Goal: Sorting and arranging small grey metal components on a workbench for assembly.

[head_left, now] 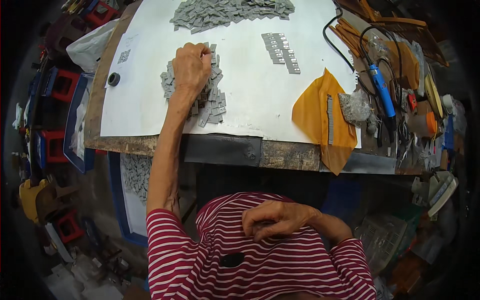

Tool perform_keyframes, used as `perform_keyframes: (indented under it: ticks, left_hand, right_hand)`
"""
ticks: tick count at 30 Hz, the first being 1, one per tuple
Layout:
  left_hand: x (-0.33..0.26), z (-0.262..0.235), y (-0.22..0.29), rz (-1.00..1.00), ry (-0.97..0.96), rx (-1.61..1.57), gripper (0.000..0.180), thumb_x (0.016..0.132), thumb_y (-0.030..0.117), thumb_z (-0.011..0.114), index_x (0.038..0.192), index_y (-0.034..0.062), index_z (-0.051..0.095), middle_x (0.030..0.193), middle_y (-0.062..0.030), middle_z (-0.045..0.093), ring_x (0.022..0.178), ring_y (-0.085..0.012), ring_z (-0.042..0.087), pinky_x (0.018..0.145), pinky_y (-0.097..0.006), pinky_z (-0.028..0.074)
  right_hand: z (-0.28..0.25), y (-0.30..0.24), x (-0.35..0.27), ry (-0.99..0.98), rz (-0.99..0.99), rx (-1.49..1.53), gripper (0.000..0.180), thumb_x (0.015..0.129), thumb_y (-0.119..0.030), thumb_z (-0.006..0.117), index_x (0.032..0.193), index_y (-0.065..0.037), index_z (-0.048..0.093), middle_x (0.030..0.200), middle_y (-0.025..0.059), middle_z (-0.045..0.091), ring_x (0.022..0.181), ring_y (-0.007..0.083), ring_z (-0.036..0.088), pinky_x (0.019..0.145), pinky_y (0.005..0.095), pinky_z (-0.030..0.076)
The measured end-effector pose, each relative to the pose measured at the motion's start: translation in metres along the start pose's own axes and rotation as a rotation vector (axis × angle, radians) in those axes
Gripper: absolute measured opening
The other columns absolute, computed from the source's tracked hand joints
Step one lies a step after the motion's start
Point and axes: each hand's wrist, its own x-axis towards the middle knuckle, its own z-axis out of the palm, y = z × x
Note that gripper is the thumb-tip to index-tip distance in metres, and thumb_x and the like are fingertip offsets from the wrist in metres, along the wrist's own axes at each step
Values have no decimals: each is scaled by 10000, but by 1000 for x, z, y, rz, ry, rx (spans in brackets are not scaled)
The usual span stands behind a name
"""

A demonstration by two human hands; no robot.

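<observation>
1. Grey flat pieces (212, 102) lie heaped on the white sheet (250, 95) near the desk's (280, 155) front edge, left of centre.
2. I see my left hand (191, 67) resting on that heap, its grip narrow, fingers curled onto the pieces; whether one is pinched I cannot tell.
3. My right hand (275, 219) lies loosely curled against the striped shirt (200, 260), holding nothing.
4. Near the back edge sits a larger grey pile (230, 11); a neat row of pieces (281, 46) lies right of centre.

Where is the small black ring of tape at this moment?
In the head view, the black tape ring lies on the white sheet's left edge, left of the left hand and its grey pieces.
</observation>
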Motion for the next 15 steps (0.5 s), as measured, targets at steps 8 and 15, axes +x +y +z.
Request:
perform_keyframes:
  ticks: [8, 15]
  left_hand:
    - [4, 21, 15, -38, -89, 351, 217, 697, 259, 646, 827, 86, 625, 883, -93, 578, 892, -269, 513, 726, -477, 385]
    - [-4, 24, 21, 16, -43, 297, 135, 727, 197, 593, 794, 79, 598, 883, -71, 572, 922, -258, 513, 718, -493, 374]
  right_hand:
    - [1, 2, -5, 142, -4, -106, 150, 821, -108, 575, 930, -7, 556, 802, 48, 551, 733, 119, 520, 653, 253, 441]
    - [-15, -23, -25, 409, -54, -189, 132, 799, -80, 595, 901, 1, 574, 825, 40, 569, 741, 89, 527, 659, 217, 437]
